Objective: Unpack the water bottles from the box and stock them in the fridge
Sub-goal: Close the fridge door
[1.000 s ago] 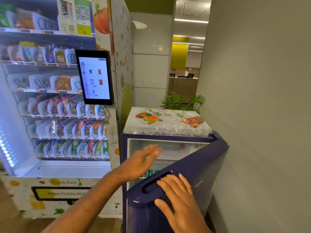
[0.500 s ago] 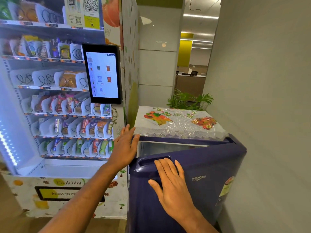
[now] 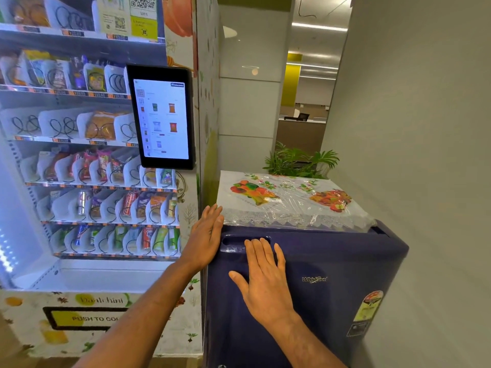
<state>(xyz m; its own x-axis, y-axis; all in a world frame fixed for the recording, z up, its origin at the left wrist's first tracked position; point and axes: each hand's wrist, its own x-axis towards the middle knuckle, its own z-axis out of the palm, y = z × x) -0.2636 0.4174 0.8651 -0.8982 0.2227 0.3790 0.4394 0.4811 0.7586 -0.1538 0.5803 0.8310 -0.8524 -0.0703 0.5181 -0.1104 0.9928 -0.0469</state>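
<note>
Fridge (image 3: 332, 301) fills the lower centre, door apparently closed. My right hand (image 3: 265, 282) lies flat on it, fingers (image 3: 259, 251) straight, holding nothing, tips at the handle recess (image 3: 233, 240) just above. Left hand (image 3: 207, 235) lies flat against the upper-left corner. I see no bottles or box.

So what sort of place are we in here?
Likely an office break corner: a snack vending machine with a touchscreen stands beside the small blue fridge, and a desk area shows down the corridor.
</note>
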